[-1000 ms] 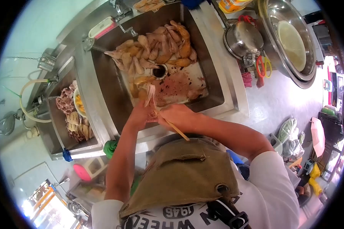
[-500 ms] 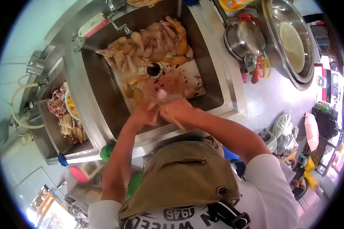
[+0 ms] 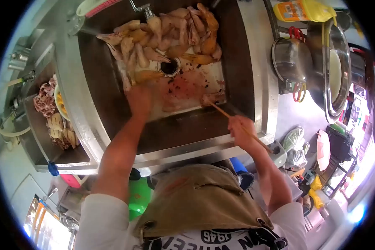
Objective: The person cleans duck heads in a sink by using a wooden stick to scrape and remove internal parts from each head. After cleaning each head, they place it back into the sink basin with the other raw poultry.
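Note:
In the head view my right hand (image 3: 241, 130) is closed around a thin wooden stick (image 3: 254, 137). The stick slants up and left over the sink's right side, its far end at a pale meat scrap (image 3: 212, 98). My left hand (image 3: 139, 100), smeared by motion, is low at the sink's left side, next to a yellowish chicken leg (image 3: 148, 76). Its fingers cannot be made out. Several raw chicken legs (image 3: 171, 33) are heaped toward the back of the metal sink (image 3: 171, 135), around the drain (image 3: 169, 66). Reddish liquid and dark bits lie on its floor.
A smaller sink (image 3: 73, 156) on the left holds meat pieces (image 3: 46, 100) and a bowl of yellow pieces (image 3: 61, 102). To the right are a steel pot (image 3: 291, 60), large metal basins (image 3: 327, 89) and a yellow bottle (image 3: 302, 10). A faucet (image 3: 145, 9) overhangs the back.
My hands were together over the sink's near side with a pale piece between them. They are now apart: left toward the chicken legs, right out to the right with the stick. The view has shifted.

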`<state>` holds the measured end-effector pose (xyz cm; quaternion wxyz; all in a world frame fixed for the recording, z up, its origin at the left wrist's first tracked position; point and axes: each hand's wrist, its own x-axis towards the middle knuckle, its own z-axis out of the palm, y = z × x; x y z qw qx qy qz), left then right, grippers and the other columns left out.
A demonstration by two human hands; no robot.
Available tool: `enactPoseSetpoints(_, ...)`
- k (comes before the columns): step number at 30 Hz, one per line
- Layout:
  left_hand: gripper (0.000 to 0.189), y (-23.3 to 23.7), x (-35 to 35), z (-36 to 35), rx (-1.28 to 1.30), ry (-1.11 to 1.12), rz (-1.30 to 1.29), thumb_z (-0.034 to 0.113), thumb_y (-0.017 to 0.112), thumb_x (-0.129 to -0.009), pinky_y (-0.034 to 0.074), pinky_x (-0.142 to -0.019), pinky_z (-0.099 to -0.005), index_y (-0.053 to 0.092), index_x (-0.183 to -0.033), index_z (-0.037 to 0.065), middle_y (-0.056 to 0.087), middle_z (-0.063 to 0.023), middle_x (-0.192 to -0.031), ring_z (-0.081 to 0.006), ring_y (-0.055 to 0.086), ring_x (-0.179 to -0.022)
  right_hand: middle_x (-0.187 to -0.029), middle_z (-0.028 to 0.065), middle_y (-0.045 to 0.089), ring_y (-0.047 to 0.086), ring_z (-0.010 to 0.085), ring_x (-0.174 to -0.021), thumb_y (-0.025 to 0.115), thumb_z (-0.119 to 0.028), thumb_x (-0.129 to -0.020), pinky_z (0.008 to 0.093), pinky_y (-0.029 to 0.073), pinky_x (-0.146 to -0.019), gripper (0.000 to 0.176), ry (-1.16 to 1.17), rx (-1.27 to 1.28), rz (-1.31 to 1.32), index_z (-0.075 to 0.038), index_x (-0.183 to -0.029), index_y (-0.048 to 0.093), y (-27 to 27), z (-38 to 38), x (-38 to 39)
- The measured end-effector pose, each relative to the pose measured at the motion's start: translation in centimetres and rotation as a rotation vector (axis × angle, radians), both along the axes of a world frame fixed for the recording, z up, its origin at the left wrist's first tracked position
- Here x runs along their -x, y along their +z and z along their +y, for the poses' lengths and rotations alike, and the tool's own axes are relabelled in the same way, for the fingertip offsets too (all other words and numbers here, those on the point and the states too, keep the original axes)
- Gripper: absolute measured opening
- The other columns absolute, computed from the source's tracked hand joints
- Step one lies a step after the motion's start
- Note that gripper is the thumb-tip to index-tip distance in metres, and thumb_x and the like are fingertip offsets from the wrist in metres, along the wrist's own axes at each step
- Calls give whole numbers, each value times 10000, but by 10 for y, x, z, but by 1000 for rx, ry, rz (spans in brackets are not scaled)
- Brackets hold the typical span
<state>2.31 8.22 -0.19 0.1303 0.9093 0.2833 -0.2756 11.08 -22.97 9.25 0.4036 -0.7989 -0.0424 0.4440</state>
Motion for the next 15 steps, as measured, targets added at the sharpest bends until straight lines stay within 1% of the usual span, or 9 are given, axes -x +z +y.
enactPoseSetpoints(1,176,-10,-4,-13,49,-118,4,145,564,-815,493,-808,-441,640,-925,29,632,-164,-911,-345,611,-918,-665,52,552,533,151,-575,479,-198,-937,298,429,-535,275,-165,-1,90,0,-759,551,4,-1,-2)
enactPoseSetpoints(2,171,-49,9,-30,59,-321,-14,146,567,-809,489,-813,-437,648,-910,35,639,-162,-912,-337,613,-910,-633,10,515,476,76,-554,471,-200,-948,255,392,-505,286,-256,62,165,-6,-757,560,17,6,-7)
enactPoseSetpoints(4,162,-128,34,-63,48,-731,-101,148,573,-796,480,-824,-429,665,-881,45,651,-158,-914,-322,618,-894,-639,17,522,484,82,-561,468,-215,-955,257,394,-510,299,-308,80,141,-8,-761,562,18,5,-3)
enactPoseSetpoints(6,192,-163,52,-84,34,-716,-230,171,561,-818,472,-845,-424,665,-906,35,658,-165,-924,-319,620,-906,-646,23,534,495,82,-578,460,-207,-957,252,407,-529,299,-305,65,146,-3,-762,558,26,1,1)
enactPoseSetpoints(9,204,-196,63,-85,203,-354,-267,180,533,-858,462,-870,-430,661,-913,31,653,-183,-907,-349,615,-927,-641,28,535,504,79,-591,460,-203,-956,248,410,-539,298,-351,87,158,-3,-754,550,44,2,6)
enactPoseSetpoints(11,251,-185,67,-70,267,-212,-408,216,509,-896,465,-869,-441,665,-956,28,652,-209,-939,-373,613,-941,-633,41,538,512,94,-593,478,-206,-947,272,415,-541,295,-337,67,174,-5,-743,549,43,-7,11)
enactPoseSetpoints(13,290,-154,63,-54,359,-37,-353,243,484,-926,467,-868,-452,663,-1008,30,647,-233,-977,-398,607,-953,-627,63,537,517,114,-591,490,-221,-944,299,420,-544,298,-328,84,164,0,-753,552,45,-9,13)
enactPoseSetpoints(14,306,-134,57,-48,421,71,-227,251,471,-937,468,-868,-457,659,-1040,34,642,-244,-1000,-411,603,-957,-632,87,540,523,139,-592,496,-226,-939,318,424,-554,296,-287,100,136,4,-762,554,44,-10,13)
enactPoseSetpoints(15,313,-130,58,-44,454,90,-149,255,471,-941,473,-864,-453,655,-1064,33,641,-244,-1020,-407,607,-958,-637,111,543,529,164,-593,502,-232,-935,337,429,-563,295,-243,119,106,8,-772,555,42,-10,12)
